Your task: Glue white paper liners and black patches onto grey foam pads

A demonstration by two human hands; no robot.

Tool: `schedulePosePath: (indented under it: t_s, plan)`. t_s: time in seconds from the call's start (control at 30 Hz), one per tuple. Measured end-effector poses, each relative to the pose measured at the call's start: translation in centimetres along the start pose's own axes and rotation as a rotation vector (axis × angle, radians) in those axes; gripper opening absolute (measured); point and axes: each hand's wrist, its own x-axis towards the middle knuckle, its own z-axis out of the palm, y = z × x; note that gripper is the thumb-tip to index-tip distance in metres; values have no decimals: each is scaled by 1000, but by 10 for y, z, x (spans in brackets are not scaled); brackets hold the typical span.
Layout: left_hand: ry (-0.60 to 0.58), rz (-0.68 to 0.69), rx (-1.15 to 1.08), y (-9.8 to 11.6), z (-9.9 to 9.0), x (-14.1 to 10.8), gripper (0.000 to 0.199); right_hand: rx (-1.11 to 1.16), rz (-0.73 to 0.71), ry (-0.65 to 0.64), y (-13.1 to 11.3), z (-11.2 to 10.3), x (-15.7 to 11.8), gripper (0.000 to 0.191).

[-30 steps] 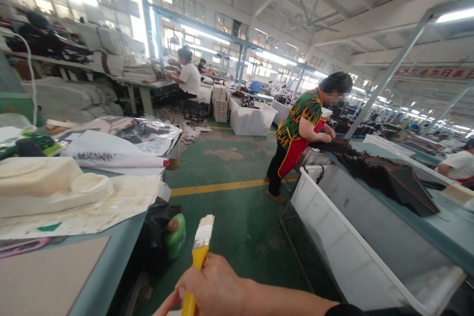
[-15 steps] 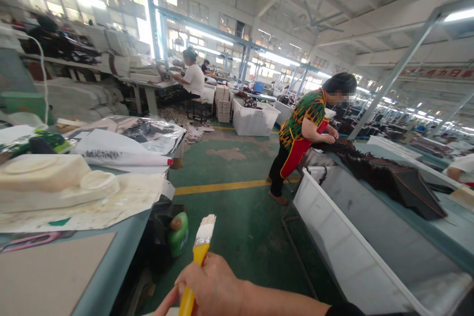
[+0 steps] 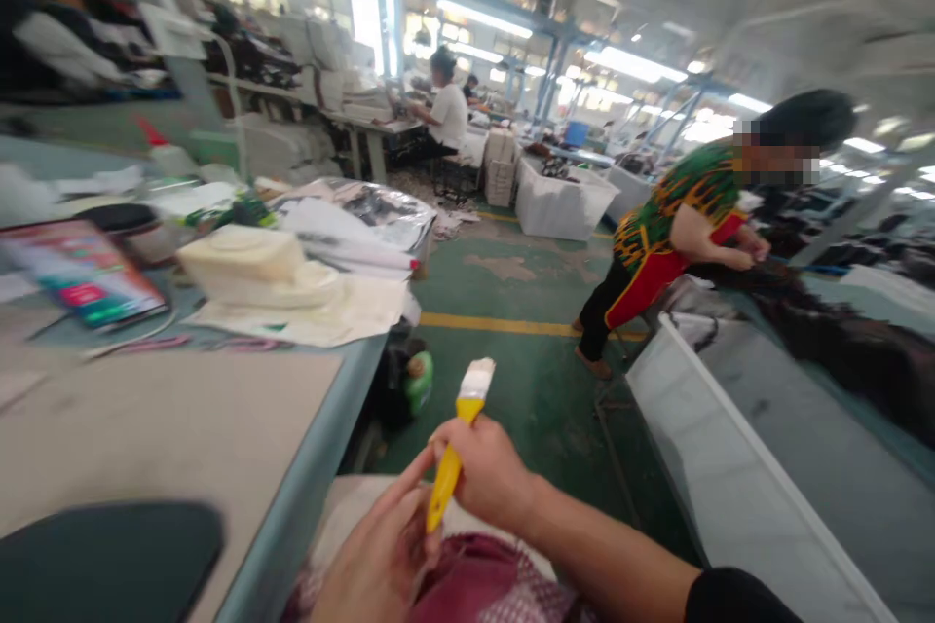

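A paintbrush (image 3: 454,467) with a yellow handle and pale bristles is in my right hand (image 3: 491,469). My right fingers are closed round its handle, with the bristles pointing up and away from me. My left hand (image 3: 386,545) is just beside it, its index finger stretched towards my right fingertips. The handle's lower end lies against or very near the left fingers; I cannot tell which. Below both hands, a dark red and patterned cloth (image 3: 474,579) covers my lap. To the left, a dark flat piece with a rounded corner (image 3: 109,560) lies on a beige board (image 3: 241,419).
The table at left has a blue-grey edge (image 3: 332,428), a lit phone (image 3: 94,277), a cream plastic container (image 3: 244,263) and pink-handled scissors (image 3: 252,345). A green jug (image 3: 419,380) stands beneath. At right are a large white bin (image 3: 760,448) and a co-worker in a red apron (image 3: 647,292).
The view has swung left and down, bringing the phone, the dark flat piece and more of my left hand into sight. The paintbrush stays in my right hand.
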Motion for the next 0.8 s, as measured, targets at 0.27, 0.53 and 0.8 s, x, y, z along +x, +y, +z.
schedulePosePath:
  t_s: [0.27,0.53,0.8]
  plan:
    - [-6,88,-168,8,20,-23,52,204,7,43,-4,-10,2,12]
    - [-91,126,-195,12,16,-22,47,220,29,43,-13,-14,10,10]
    - [-60,138,-240,14,12,-20,50,270,38,27,-14,-13,11,8]
